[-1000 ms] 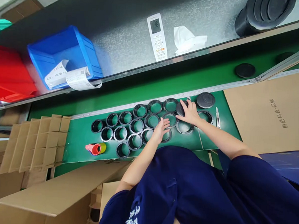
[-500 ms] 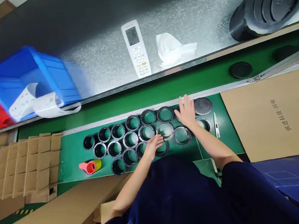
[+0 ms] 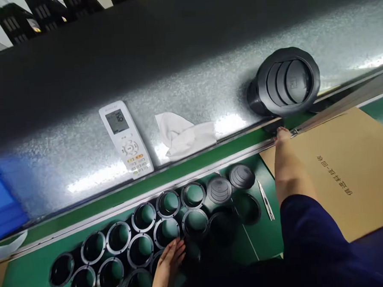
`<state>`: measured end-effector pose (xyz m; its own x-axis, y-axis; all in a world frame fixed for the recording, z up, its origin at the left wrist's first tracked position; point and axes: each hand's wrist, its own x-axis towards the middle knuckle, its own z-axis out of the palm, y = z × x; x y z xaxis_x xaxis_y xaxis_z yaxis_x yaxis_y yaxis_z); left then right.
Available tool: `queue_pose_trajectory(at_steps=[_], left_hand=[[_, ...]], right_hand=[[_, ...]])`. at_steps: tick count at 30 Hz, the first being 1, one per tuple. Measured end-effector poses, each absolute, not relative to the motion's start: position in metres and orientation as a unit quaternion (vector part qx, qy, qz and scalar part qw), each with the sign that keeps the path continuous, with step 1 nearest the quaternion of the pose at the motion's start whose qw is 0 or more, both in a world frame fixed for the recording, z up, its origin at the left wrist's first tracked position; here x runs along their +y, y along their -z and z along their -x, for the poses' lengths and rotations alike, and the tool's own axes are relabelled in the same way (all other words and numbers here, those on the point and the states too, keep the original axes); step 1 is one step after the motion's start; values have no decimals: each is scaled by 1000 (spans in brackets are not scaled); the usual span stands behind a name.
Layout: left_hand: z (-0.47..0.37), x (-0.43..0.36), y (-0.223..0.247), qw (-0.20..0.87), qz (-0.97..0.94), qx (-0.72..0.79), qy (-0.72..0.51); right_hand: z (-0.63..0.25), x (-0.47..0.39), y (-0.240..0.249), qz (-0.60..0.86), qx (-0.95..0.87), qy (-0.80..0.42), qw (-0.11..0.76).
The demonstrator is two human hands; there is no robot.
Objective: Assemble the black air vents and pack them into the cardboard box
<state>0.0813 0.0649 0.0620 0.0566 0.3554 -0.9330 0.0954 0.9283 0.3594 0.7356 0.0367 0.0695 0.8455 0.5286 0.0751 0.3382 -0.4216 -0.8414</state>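
Note:
On the green table stand several rows of black ring-topped tubes [image 3: 140, 250]. Two black louvred round caps [image 3: 219, 190] sit on top of tubes at the right end of the back row. My left hand [image 3: 168, 262] rests over the front tubes, fingers stretched out and touching or just above a rim, holding nothing. Under the shelf, my right hand [image 3: 282, 134] has its fingers bent at the edge of a dark round cap [image 3: 273, 125]; part of that cap is hidden by the shelf edge.
Above the table runs a metal shelf [image 3: 235, 72] with a white remote [image 3: 127, 138], a crumpled white cloth or tissue [image 3: 186, 135] and a large black louvred vent [image 3: 284, 83]. A cutter knife [image 3: 266, 201] lies beside a cardboard sheet [image 3: 337, 174]. A blue bin [image 3: 4, 204] is at left.
My right hand has gone from the back tube row to the right, under the shelf. A second cap now shows on the tubes. The view has shifted right; my left hand stays by the tubes.

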Motion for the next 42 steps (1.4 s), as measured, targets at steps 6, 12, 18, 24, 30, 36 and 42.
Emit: queue_pose_trajectory(at_steps=[6, 12, 18, 24, 30, 36, 42], left_hand=[[-117, 76, -73, 711, -204, 668, -85], [-184, 102, -107, 780, -269, 515, -232], [-163, 112, -127, 794, -183, 432, -386], [-126, 93, -149, 854, -62, 396, -333], [-114, 67, -164, 869, -20, 355, -345], [-107, 44, -167, 871, -54, 326, -365], [-105, 35, -163, 879, -86, 313, -350]], right_hand=[[-685, 66, -33, 720, -32, -193, 666], [-436, 86, -57, 534, -17, -474, 700], [-267, 30, -133, 332, -51, -779, 530], [-294, 32, -163, 442, -512, -622, 394], [-311, 40, -162, 546, -712, -270, 350], [-292, 23, -158, 529, -707, -324, 339], [-289, 24, -164, 529, -607, -464, 370]])
